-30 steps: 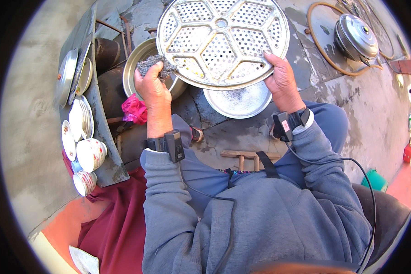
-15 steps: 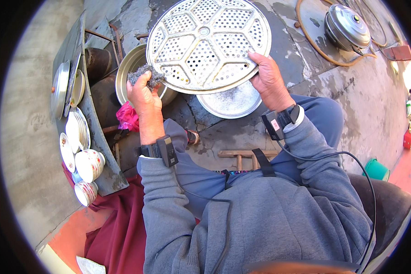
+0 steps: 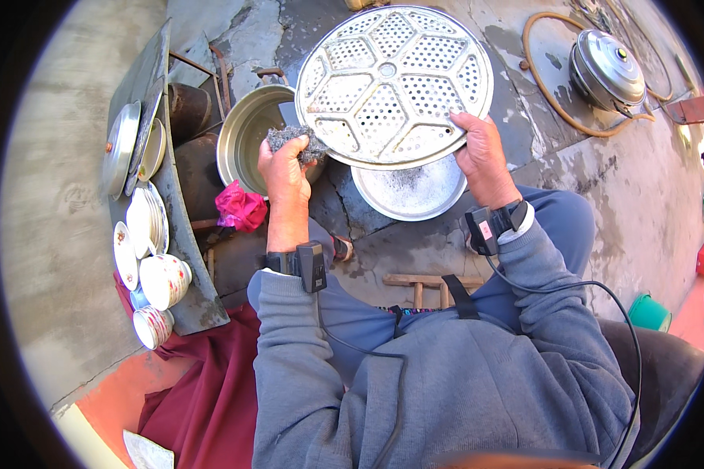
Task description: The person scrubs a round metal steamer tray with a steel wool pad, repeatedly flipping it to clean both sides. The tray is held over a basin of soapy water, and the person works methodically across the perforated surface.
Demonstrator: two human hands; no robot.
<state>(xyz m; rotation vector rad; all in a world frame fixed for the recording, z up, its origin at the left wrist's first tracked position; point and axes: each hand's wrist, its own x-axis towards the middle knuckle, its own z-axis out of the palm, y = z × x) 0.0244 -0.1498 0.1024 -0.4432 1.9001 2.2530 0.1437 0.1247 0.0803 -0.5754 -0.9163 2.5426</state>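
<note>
A round metal steamer rack (image 3: pixel 385 72) with perforated panels is held up in front of me, tilted so its face shows. My right hand (image 3: pixel 483 156) pinches its right rim, thumb on top and fingers underneath. At the lower left rim, my left hand (image 3: pixel 285 178) is closed around a grey steel wool scrubber (image 3: pixel 297 144); whether its hidden fingers also support the rack I cannot tell. Partly covered by the rack, a shallow round metal pan (image 3: pixel 411 195) lies on the ground. Behind my left hand stands a large metal pot (image 3: pixel 242 129) with liquid in it.
A pink crumpled plastic bag (image 3: pixel 241 206) is beside the pot. On the left, a slab bench (image 3: pixel 199 293) bears stacked plates (image 3: pixel 148 220), bowls (image 3: pixel 165 281) and a lid (image 3: pixel 122 148). A lidded pot (image 3: pixel 608 66) stands within a hose (image 3: pixel 529 55) at far right.
In the picture, the rack and both hands have shifted right and slightly down, together with much of the surroundings. Both hands keep their holds, and the scrubber stays at the rack's lower left rim.
</note>
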